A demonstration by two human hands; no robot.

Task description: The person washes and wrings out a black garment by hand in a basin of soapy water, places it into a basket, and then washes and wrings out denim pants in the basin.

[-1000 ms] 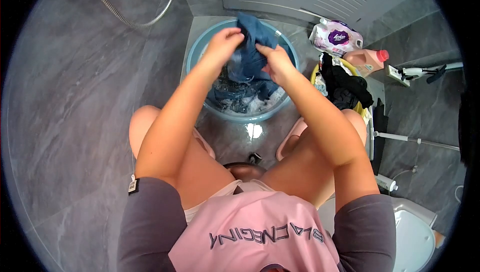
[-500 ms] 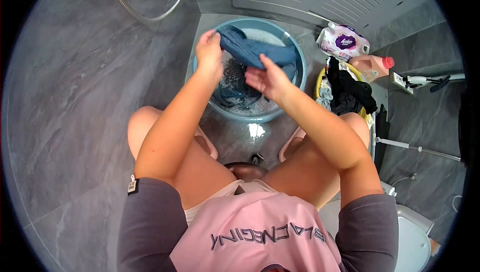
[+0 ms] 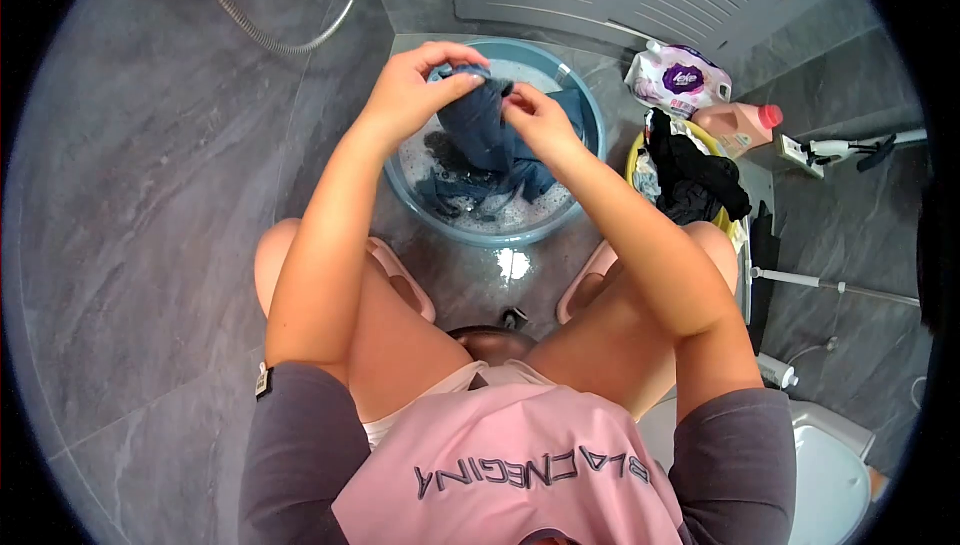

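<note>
A blue garment hangs from both hands over a round blue basin, its lower part lying in sudsy water. My left hand grips the cloth at its upper left, thumb on the near side. On the right, my right hand pinches the dark upper edge of the same garment between thumb and fingers. More blue cloth rests in the water and against the basin's right inner wall.
Right of the basin, a yellow tub holds dark and light clothes. Behind it are a white-and-purple pouch and a pink bottle with a red cap. A shower hose hangs at upper left.
My left hand has turned over the cloth, and my right hand, open half a second ago, has closed on the garment's edge. The garment, stretched sideways before, now hangs down.
</note>
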